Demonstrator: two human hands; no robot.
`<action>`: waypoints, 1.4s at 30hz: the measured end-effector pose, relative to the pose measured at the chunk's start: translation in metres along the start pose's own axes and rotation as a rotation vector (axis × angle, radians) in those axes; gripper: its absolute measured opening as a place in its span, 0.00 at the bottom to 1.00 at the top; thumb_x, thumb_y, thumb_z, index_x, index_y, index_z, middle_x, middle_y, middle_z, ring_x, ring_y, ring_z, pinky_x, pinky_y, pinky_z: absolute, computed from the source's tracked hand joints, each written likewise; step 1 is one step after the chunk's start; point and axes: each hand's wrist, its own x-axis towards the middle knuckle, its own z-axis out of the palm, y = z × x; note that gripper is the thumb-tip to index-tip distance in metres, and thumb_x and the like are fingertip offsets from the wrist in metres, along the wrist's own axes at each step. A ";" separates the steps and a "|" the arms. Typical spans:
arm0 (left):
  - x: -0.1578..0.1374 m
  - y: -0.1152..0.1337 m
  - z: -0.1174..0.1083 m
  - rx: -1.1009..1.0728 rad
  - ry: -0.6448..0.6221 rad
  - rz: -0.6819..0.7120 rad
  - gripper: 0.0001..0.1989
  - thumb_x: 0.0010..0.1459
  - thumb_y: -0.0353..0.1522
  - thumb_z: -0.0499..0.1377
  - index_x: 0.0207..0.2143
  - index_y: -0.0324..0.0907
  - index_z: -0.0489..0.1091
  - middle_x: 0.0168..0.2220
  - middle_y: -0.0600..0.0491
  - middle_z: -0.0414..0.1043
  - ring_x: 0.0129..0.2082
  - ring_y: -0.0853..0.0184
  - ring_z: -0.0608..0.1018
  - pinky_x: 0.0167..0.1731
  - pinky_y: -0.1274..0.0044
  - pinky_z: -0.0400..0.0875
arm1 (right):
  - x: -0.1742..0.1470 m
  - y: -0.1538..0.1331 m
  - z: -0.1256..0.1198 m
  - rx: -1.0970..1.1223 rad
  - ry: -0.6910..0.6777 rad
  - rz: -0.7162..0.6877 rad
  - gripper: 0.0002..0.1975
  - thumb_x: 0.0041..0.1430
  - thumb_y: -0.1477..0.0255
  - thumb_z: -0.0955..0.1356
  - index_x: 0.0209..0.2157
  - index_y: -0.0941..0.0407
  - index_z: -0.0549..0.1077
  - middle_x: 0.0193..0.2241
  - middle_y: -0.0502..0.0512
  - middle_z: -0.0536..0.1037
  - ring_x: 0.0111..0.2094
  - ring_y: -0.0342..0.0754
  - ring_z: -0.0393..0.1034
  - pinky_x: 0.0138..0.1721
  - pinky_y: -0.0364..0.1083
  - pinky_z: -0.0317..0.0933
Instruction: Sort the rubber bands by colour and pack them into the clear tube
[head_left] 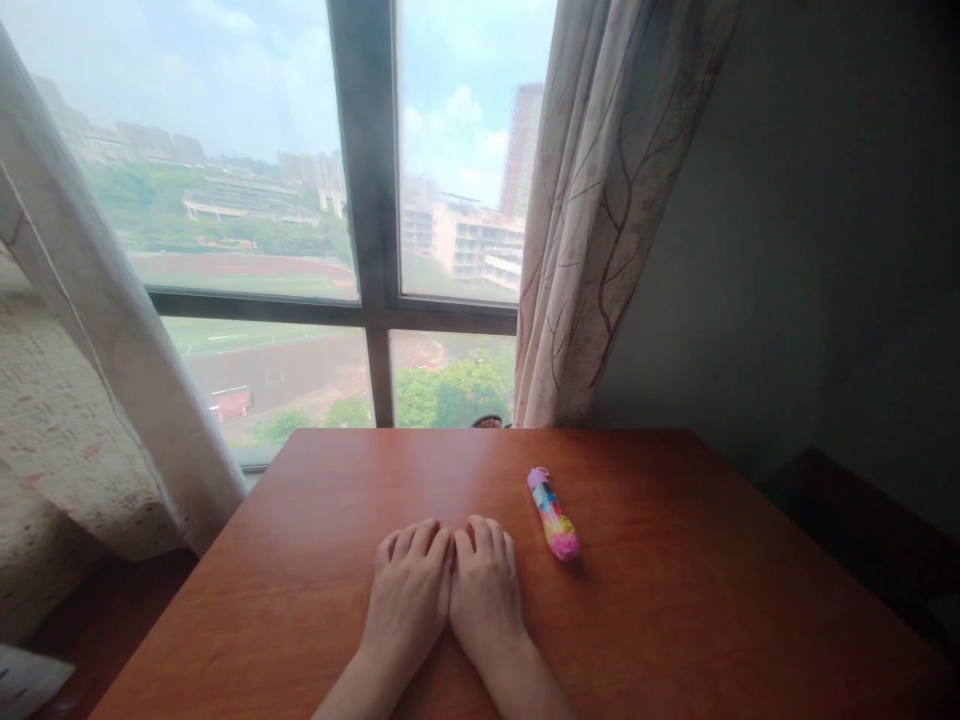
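My left hand (411, 580) and my right hand (487, 585) rest side by side, palms down, on the brown wooden table (645, 620). Their thumb sides touch. The fingers bend gently toward the tabletop with small gaps between them, and nothing shows in either hand; the palms are hidden. Just right of my right hand, apart from it, lies a slim tube-shaped bundle (553, 515). It has a purple far end with a small loop, a blue and white band, then red and yellow, and a pink near end. I cannot tell its exact kind.
Beyond the table's far edge is a window with a dark frame (379, 312), looking onto a sports field, trees and buildings. Patterned curtains hang on the left (97, 300) and right (592, 220). A dark object (862, 540) stands by the wall at right.
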 end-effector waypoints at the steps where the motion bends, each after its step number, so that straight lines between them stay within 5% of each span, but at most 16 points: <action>1: -0.001 -0.001 0.001 0.012 0.012 -0.003 0.14 0.59 0.27 0.54 0.46 0.43 0.73 0.51 0.46 0.74 0.51 0.55 0.73 0.52 0.63 0.63 | 0.000 0.000 0.001 -0.005 0.011 0.005 0.13 0.60 0.79 0.65 0.45 0.55 0.73 0.49 0.60 0.73 0.50 0.56 0.65 0.51 0.53 0.58; 6: -0.002 -0.004 0.009 0.042 0.031 0.001 0.23 0.57 0.26 0.54 0.56 0.38 0.66 0.55 0.41 0.71 0.52 0.55 0.73 0.50 0.65 0.65 | 0.000 0.000 0.000 -0.008 0.009 0.006 0.26 0.54 0.80 0.65 0.56 0.55 0.67 0.51 0.62 0.72 0.49 0.56 0.66 0.49 0.53 0.60; 12: 0.001 0.001 0.001 0.033 -0.039 -0.002 0.14 0.60 0.28 0.54 0.47 0.43 0.73 0.50 0.46 0.75 0.49 0.57 0.74 0.48 0.66 0.66 | 0.001 0.001 -0.003 0.016 -0.032 -0.007 0.10 0.60 0.79 0.64 0.41 0.54 0.73 0.42 0.58 0.74 0.44 0.54 0.66 0.45 0.51 0.60; 24: -0.001 0.002 0.000 0.011 -0.057 -0.026 0.15 0.60 0.27 0.54 0.48 0.42 0.72 0.50 0.45 0.73 0.50 0.56 0.73 0.49 0.65 0.64 | 0.001 0.007 -0.004 0.062 -0.039 0.005 0.11 0.58 0.79 0.65 0.42 0.55 0.73 0.45 0.59 0.74 0.48 0.55 0.65 0.50 0.52 0.58; 31: -0.004 0.004 -0.003 -0.019 -0.090 -0.061 0.16 0.60 0.27 0.53 0.50 0.43 0.71 0.52 0.46 0.71 0.51 0.56 0.71 0.51 0.65 0.62 | 0.017 0.058 -0.016 -0.001 0.249 0.060 0.14 0.60 0.79 0.61 0.44 0.56 0.73 0.45 0.61 0.75 0.48 0.55 0.66 0.52 0.55 0.56; 35: -0.004 0.004 -0.003 -0.042 -0.102 -0.073 0.16 0.60 0.27 0.53 0.49 0.43 0.71 0.52 0.47 0.71 0.51 0.56 0.70 0.52 0.65 0.62 | 0.016 0.094 -0.021 -0.117 0.363 0.247 0.16 0.59 0.75 0.62 0.48 0.58 0.72 0.49 0.66 0.73 0.49 0.61 0.66 0.50 0.59 0.57; 38: -0.003 0.003 -0.002 -0.057 -0.105 -0.077 0.18 0.59 0.26 0.52 0.52 0.42 0.70 0.53 0.46 0.70 0.52 0.56 0.70 0.52 0.64 0.62 | 0.013 0.103 -0.014 0.008 0.311 0.322 0.19 0.59 0.73 0.61 0.51 0.60 0.70 0.49 0.69 0.72 0.48 0.62 0.68 0.47 0.56 0.62; 42: -0.005 0.002 0.001 -0.093 -0.110 -0.053 0.23 0.59 0.26 0.53 0.57 0.41 0.66 0.54 0.45 0.70 0.53 0.56 0.70 0.55 0.63 0.61 | 0.011 0.079 0.002 0.392 0.236 0.237 0.20 0.61 0.71 0.61 0.55 0.60 0.68 0.50 0.66 0.72 0.50 0.58 0.68 0.51 0.54 0.63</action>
